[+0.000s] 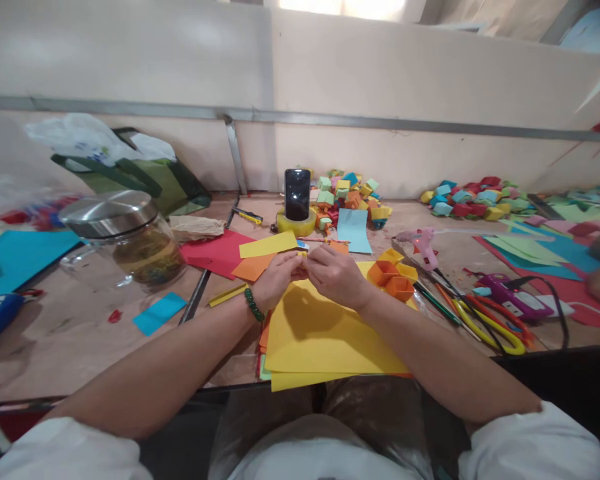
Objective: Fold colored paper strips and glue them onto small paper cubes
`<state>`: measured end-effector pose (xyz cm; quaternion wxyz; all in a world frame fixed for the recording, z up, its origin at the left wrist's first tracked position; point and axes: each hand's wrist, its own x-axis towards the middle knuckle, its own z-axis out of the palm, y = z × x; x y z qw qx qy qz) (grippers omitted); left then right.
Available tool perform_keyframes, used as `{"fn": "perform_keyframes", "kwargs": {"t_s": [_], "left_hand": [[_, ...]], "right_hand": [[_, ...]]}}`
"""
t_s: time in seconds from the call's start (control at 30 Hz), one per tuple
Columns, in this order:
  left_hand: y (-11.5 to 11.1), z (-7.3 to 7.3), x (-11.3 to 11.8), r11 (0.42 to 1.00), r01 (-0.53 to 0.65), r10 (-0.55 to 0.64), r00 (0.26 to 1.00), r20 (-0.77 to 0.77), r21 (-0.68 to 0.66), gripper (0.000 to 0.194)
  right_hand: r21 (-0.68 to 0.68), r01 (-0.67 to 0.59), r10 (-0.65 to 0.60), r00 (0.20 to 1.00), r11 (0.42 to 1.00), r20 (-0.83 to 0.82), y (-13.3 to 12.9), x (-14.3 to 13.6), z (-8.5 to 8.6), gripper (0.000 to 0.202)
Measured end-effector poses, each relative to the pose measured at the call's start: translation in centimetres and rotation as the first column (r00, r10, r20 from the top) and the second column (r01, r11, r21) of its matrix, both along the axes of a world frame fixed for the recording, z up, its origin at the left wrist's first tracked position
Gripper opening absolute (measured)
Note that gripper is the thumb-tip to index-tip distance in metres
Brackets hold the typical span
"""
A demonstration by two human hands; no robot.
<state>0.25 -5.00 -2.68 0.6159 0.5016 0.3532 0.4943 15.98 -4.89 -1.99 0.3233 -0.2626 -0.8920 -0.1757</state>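
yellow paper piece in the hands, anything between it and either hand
Nothing visible does. Both the left hand and the right hand already close their fingers on the small yellow paper piece, meeting above the yellow sheets. The folded orange and yellow boxes sit off to the right, clear of the grip.

Free room: bare table (pixel 80 347) left of the yellow sheets (pixel 325 333). Obstacles: jar (pixel 125 240) far left; phone (pixel 297 193) and paper cubes (pixel 350 193) behind; orange boxes (pixel 393 277), scissors (pixel 490 323), glue guns (pixel 510 297) crowding the right.
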Motion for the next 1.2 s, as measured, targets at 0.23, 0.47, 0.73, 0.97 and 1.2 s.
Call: {"fn": "perform_keyframes", "kwargs": {"t_s": [0.23,0.47,0.73,0.97,1.2], "left_hand": [[0.0,0.2,-0.3,0.979,0.001,0.046,0.974,-0.222,0.206,0.039],[-0.5,0.3,-0.2,0.981,0.148,-0.136,0.986,-0.096,0.124,0.027],[-0.1,0.0,-0.2,0.941,0.139,-0.041,0.951,-0.306,0.308,0.033],[-0.4,0.4,-0.4,0.974,0.118,-0.075,0.973,-0.217,0.193,0.04],[0.1,-0.3,-0.2,0.986,0.023,0.015,0.974,-0.224,0.164,0.048]], "right_hand": [[-0.442,-0.177,-0.037,0.9,0.879,-0.434,0.5,0.2,-0.1,0.015],[-0.589,-0.323,-0.135,0.787,0.741,-0.602,1.2,0.2,0.3,0.023],[-0.702,-0.484,-0.09,0.787,0.523,-0.61,1.6,0.5,0.6,0.04],[-0.639,-0.431,-0.231,0.684,0.637,-0.692,1.6,0.6,0.5,0.041],[-0.645,-0.693,-0.43,0.5,0.321,-0.751,2.3,-0.3,0.0,0.054]]}}
